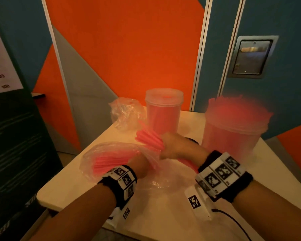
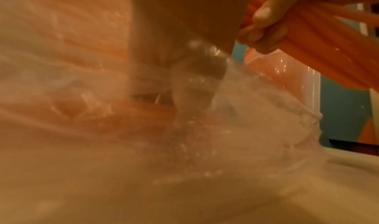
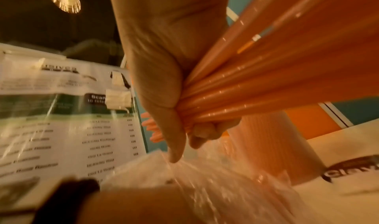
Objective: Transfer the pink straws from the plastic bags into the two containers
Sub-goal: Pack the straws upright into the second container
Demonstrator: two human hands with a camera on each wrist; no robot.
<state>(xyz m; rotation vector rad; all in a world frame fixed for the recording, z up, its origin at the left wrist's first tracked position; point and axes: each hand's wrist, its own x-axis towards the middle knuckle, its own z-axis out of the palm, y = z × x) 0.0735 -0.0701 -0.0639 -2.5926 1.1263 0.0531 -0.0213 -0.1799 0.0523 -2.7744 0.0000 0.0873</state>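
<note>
My right hand (image 1: 165,145) grips a thick bundle of pink straws (image 1: 149,139) just above the mouth of a clear plastic bag (image 1: 108,159) that lies on the table. More pink straws lie inside that bag. My left hand (image 1: 144,165) holds the bag at its mouth, and plastic covers its fingers. In the right wrist view the right hand's fingers (image 3: 205,130) wrap round the straws (image 3: 266,81). Two clear containers stand behind. The far one (image 1: 163,112) holds straws. The near right one (image 1: 233,133) is packed, with straws standing above its rim.
A crumpled, seemingly empty plastic bag (image 1: 127,113) sits at the table's far left corner. The white table (image 1: 163,214) ends near my forearms. A dark sign with a printed list (image 1: 5,75) stands at the left, and a cable (image 1: 233,221) trails at the front right.
</note>
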